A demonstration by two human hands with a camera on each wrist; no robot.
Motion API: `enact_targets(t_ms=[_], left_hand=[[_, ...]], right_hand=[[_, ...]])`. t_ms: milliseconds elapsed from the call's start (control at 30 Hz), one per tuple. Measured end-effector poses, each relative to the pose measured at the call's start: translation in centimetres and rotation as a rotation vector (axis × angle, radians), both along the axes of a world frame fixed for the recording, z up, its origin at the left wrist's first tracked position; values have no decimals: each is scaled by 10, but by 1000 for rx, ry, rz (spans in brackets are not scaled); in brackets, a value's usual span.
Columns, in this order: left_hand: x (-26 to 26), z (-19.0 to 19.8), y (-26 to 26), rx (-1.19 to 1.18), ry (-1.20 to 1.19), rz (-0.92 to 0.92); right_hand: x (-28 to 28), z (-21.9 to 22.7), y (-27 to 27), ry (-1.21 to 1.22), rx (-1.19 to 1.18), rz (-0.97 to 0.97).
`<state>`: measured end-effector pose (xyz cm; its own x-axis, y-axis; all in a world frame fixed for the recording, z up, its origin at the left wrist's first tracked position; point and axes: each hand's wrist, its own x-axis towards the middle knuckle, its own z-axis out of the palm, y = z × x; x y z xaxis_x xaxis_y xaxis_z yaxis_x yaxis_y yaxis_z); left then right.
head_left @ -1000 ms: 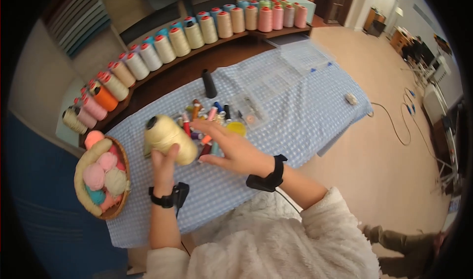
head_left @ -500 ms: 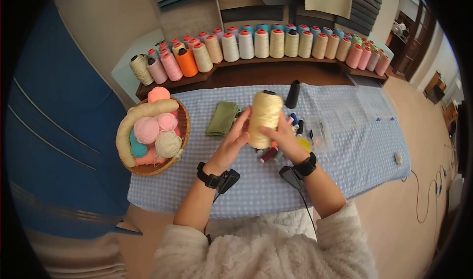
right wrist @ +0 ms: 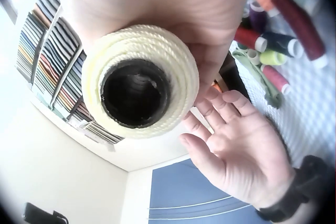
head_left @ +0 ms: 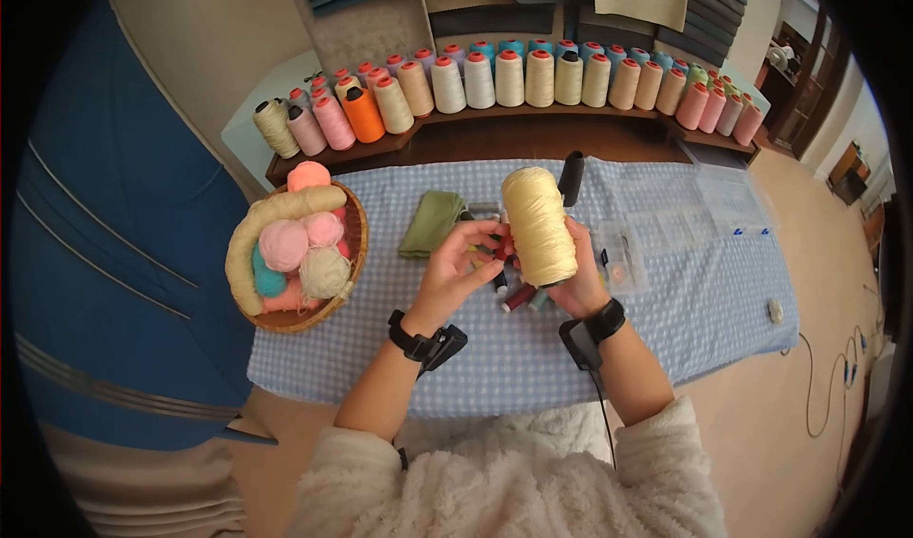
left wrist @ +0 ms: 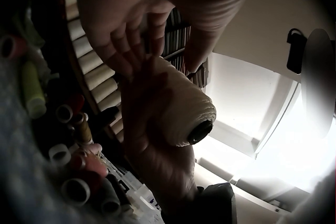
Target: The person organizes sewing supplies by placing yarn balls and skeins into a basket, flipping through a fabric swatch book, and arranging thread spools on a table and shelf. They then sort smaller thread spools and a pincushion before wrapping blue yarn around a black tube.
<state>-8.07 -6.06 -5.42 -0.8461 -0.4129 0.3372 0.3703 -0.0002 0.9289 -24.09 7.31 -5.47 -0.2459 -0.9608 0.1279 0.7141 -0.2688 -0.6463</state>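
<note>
My right hand [head_left: 585, 286] holds a large spool of cream thread [head_left: 540, 229], tilted, above the middle of the table. Its dark hollow core [right wrist: 137, 94] faces the right wrist camera. Left of the spool, my left hand [head_left: 449, 279] holds nothing; its palm faces up and its fingers are loosely bent, with the tips near the spool's side. Small thread spools, among them a dark red one [head_left: 518, 297], lie below the hands and are partly hidden by them. A black cone [head_left: 572, 179] stands just behind the cream spool.
A wicker basket [head_left: 358, 253] of yarn balls stands at the left on the checked cloth [head_left: 380, 357]. A folded green cloth [head_left: 432, 224] lies beside the small spools. Clear plastic trays [head_left: 656, 224] are at the right. Rows of large thread cones [head_left: 510, 80] line a raised shelf behind.
The head view has swung left, then steadied. The spool went from the left hand to both hands, then to the right hand alone. The left hand has come away from it.
</note>
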Motion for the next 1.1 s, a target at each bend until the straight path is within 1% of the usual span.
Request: enact_targets(t_ms=[200,300,433,533,633,733,833,1100], left_hand=[[-2,-11,-4,-189,43,129],[-2,-9,-3,-265,27,88],[-1,-8,0,-374,50,164],[0,-5,3,-451,42,251],[-1,0,6,-474,44,313],[2,3,9,-524,33,323],[3,7,14,-601,52,311],[3,9,25,-734,78,285]], right_hand=[[-1,-8,-3,26,-19,-2],[-4,-20,-7,51,-8,3],[-2,-20,-9,37,26,-16],[-6,-29,-12,45,-7,58],[1,-26,-9,-10,87,22],[1,-24,-8,11,114,51],[1,-24,-9,98,80,89],[13,-8,-11,335,69,-41]])
